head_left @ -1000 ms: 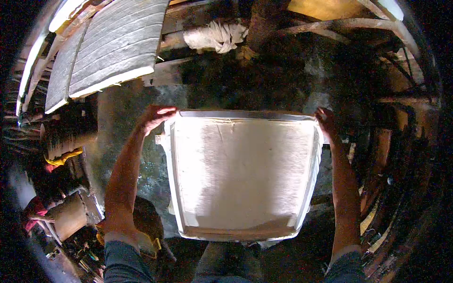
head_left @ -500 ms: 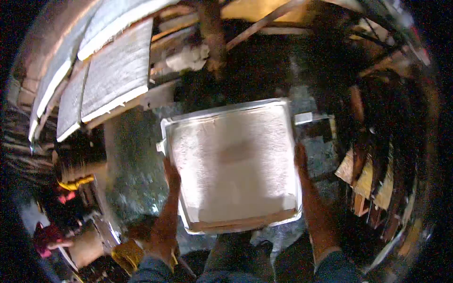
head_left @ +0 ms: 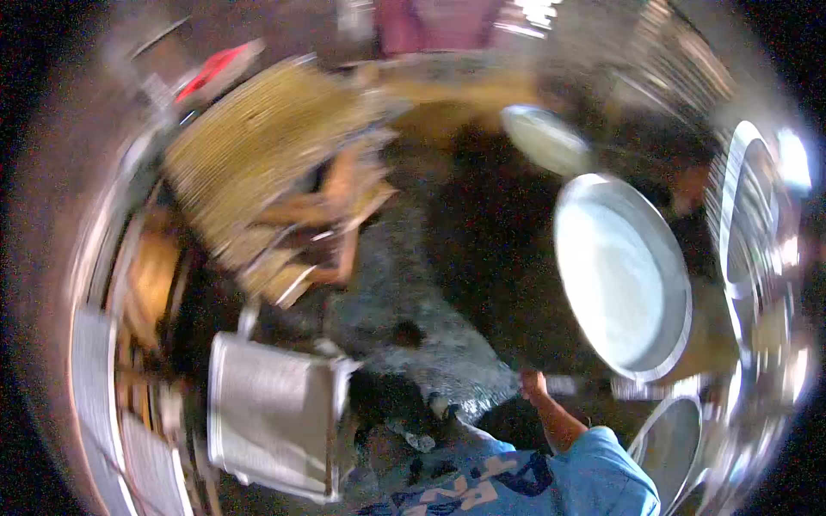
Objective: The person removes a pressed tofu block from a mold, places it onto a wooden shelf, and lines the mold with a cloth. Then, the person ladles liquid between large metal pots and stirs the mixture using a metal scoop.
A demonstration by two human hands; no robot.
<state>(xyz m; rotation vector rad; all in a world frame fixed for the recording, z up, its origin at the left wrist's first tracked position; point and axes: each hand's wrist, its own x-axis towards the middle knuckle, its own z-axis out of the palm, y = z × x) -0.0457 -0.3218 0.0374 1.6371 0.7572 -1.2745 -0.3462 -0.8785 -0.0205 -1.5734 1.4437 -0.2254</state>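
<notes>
My right hand reaches out from a blue sleeve over the dark wet floor, smeared by motion. Its fingers are too blurred to show whether they hold anything. A pale bar-like piece lies just beside it, and I cannot tell if they touch. To the lower left stands the square metal-rimmed tray with a whitish surface, well apart from this hand. Outside the view is my left hand. A large round metal basin with white liquid-looking contents stands up and to the right of my right hand.
Stacked boards or split wood fill the upper left. A smaller round pan sits behind the basin. More round metal vessels line the right edge. Wet floor runs through the middle.
My view has swung right, so the tray now appears at lower left. Both hands were at its sides; my right hand is now away from it, and my left has left the view.
</notes>
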